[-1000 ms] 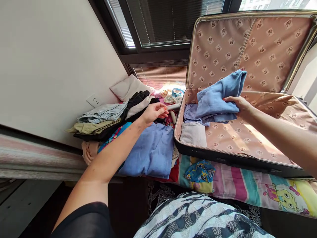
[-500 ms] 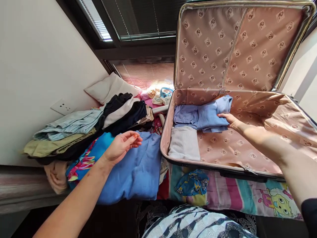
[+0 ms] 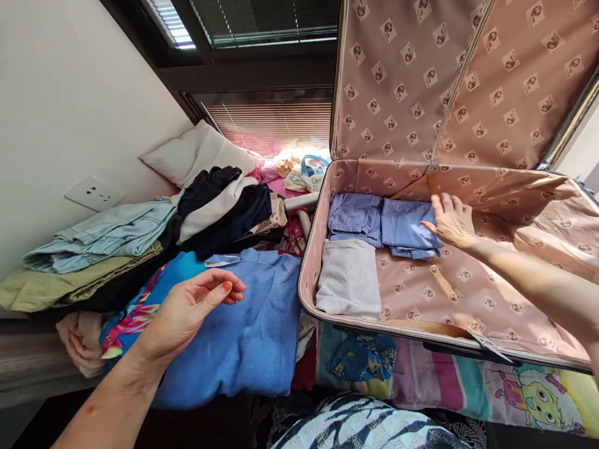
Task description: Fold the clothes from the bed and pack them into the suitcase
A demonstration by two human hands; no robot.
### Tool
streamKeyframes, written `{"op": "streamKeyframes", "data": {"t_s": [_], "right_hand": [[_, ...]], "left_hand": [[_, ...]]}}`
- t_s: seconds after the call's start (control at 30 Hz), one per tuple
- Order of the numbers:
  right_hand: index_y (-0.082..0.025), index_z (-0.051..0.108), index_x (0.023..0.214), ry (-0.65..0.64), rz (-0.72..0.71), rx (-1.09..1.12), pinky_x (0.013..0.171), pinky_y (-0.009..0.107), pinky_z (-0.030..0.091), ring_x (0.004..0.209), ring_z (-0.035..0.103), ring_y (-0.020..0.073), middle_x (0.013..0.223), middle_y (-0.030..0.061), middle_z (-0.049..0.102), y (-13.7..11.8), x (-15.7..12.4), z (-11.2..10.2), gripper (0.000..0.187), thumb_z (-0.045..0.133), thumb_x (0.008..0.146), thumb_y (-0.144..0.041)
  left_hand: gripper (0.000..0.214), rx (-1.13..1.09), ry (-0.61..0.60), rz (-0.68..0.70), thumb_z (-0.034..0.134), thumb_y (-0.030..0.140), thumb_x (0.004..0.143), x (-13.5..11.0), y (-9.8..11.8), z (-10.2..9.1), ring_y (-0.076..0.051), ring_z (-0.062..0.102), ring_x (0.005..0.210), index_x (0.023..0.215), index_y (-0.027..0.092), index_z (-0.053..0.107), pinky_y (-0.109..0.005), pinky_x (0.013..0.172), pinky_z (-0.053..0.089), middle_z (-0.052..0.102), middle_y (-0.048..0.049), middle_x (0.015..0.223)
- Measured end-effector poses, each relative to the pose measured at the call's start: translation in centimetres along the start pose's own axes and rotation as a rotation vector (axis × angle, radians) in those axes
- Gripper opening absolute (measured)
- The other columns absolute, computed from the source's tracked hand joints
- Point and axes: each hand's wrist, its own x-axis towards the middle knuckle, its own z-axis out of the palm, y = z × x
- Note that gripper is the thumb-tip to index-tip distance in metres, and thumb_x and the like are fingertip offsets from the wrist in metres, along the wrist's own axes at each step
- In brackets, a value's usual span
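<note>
An open suitcase [image 3: 421, 288] with a pink patterned lining lies on the right. My right hand [image 3: 452, 219] is inside it, fingers spread, resting against the right edge of a folded blue garment [image 3: 407, 223]. Left of that garment sits another folded blue garment [image 3: 355, 214] with a gathered band. A folded light grey garment [image 3: 350, 277] lies in the near left corner. My left hand [image 3: 191, 312] hovers with loosely bent, parted fingers and holds nothing. Below it spreads a larger blue garment [image 3: 253, 330] outside the suitcase.
Piled clothes, with light jeans [image 3: 107, 231] on top, lean along the left wall. A white pillow [image 3: 196, 153] stands behind them. The raised suitcase lid [image 3: 449, 81] blocks the back right. A blue patterned cloth [image 3: 365, 357] lies before the suitcase on a striped cover [image 3: 425, 386].
My right hand has let go of the folded blue garment, which now lies flat beside the other one. The left hand has moved left and slightly nearer. The view has shifted a little.
</note>
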Motion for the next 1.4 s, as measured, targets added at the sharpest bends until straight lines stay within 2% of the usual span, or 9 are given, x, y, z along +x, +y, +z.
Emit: {"op": "streamKeyframes", "data": {"t_s": [0.13,0.23,0.47,0.67,0.8,0.93,1.13,1.27,1.4], "right_hand": [[-0.029,0.038,0.172,-0.236,-0.034,0.079,0.111,0.079,0.037,0.158,0.024,0.0555,0.18,0.0226,0.016,-2.4,3.3,4.5,0.078,0.043,0.105,-0.069],[-0.034,0.036,0.174,-0.424,0.065,0.168,0.105,0.082,0.037,0.156,0.025,0.0608,0.181,0.0232,0.013,-3.7,3.4,7.6,0.083,0.034,0.104,-0.077],[-0.037,0.031,0.176,-0.476,0.121,0.132,0.11,0.083,0.028,0.161,0.018,0.0615,0.183,0.0182,0.011,-3.6,4.6,9.8,0.095,0.034,0.093,-0.084],[-0.021,0.058,0.162,-0.57,0.036,-0.153,0.116,0.068,0.034,0.146,0.052,0.0507,0.164,0.0287,0.048,-6.9,6.1,3.9,0.072,0.043,0.099,-0.053],[-0.016,0.072,0.14,-0.355,-0.092,-0.087,0.094,0.061,0.05,0.121,0.069,0.0466,0.14,0.0303,0.068,-9.7,6.6,-1.9,0.059,0.047,0.097,-0.048],[-0.014,0.065,0.15,-0.193,-0.116,-0.005,0.087,0.055,0.053,0.112,0.072,0.0442,0.138,0.0288,0.07,-13.3,5.5,-8.3,0.07,0.042,0.1,-0.055],[-0.021,0.065,0.153,-0.069,-0.188,0.041,0.091,0.049,0.054,0.119,0.07,0.0389,0.144,0.0219,0.069,-18.9,1.4,-15.0,0.064,0.043,0.104,-0.054],[-0.019,0.06,0.158,-0.044,-0.225,0.049,0.098,0.052,0.054,0.126,0.067,0.0398,0.143,0.0191,0.069,-21.0,-1.0,-16.4,0.069,0.039,0.104,-0.057],[-0.021,0.065,0.151,-0.004,-0.243,0.085,0.093,0.053,0.057,0.115,0.072,0.0404,0.14,0.0191,0.071,-21.8,-3.1,-16.6,0.069,0.038,0.101,-0.061]], "left_hand": [[0.027,0.02,0.035,0.058,0.088,0.059,0.073,-0.9,0.1,-0.5,-0.023,0.074,0.078,0.08,0.033,0.084,-0.036,0.075,0.063,0.08,-0.0018,0.086],[0.037,-0.009,0.04,0.069,0.091,0.059,0.073,-1.4,-0.3,-0.3,-0.021,0.074,0.077,0.082,0.025,0.08,-0.035,0.076,0.064,0.079,-0.0048,0.086],[0.055,-0.102,0.017,0.141,0.088,0.068,0.075,-2.0,-2.7,-1.8,-0.019,0.075,0.076,0.09,0.018,0.072,-0.032,0.075,0.062,0.079,-0.0078,0.088],[0.055,-0.075,0.128,0.268,0.087,0.068,0.075,-4.4,-4.3,-6.1,-0.017,0.075,0.076,0.089,0.017,0.072,-0.03,0.075,0.061,0.077,-0.0061,0.087],[0.058,-0.097,0.255,0.278,0.087,0.07,0.075,-6.6,-6.1,-9.5,-0.019,0.075,0.077,0.092,0.017,0.07,-0.03,0.073,0.06,0.079,-0.0086,0.091],[0.056,-0.058,0.313,0.268,0.084,0.067,0.077,-7.1,-8.2,-11.7,-0.022,0.076,0.082,0.095,0.017,0.069,-0.034,0.075,0.061,0.08,-0.0121,0.094],[0.023,0.357,0.574,0.35,0.065,0.028,0.094,-3.3,-6.3,-15.7,-0.024,0.076,0.1,0.109,0.014,0.074,-0.036,0.094,0.059,0.08,-0.0138,0.111],[0.045,0.728,0.616,0.294,0.066,0.024,0.096,0.6,-2.6,-18.2,-0.031,0.064,0.136,0.14,0.014,0.068,-0.042,0.119,0.046,0.069,-0.0188,0.145],[0.096,1.032,0.47,0.15,0.087,0.038,0.084,4.6,-0.9,-18.4,-0.044,0.032,0.162,0.165,0.007,0.045,-0.054,0.133,0.025,0.04,-0.0281,0.171]]}}
